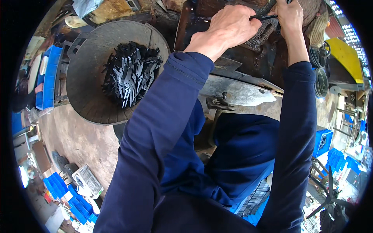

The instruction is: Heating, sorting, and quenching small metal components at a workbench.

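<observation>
My left hand [229, 27] is clenched around the end of a thin dark metal piece [266, 17] at the top of the view. My right hand [289, 15] grips the same piece from the other side, fingers closed over it. Both hands work over a dark, grimy machine block [268, 33]. Both arms wear dark blue sleeves. To the left, a round worn tray [87, 83] holds a heap of several dark flat metal blanks [130, 73].
A grey metal plate [241, 93] with a bolt juts out below the hands. Blue plastic crates [48, 77] stand at the far left and lower left. A yellow cover [345, 54], coiled cables and a fan [330, 200] are at the right. Bare concrete floor [77, 139] lies below the tray.
</observation>
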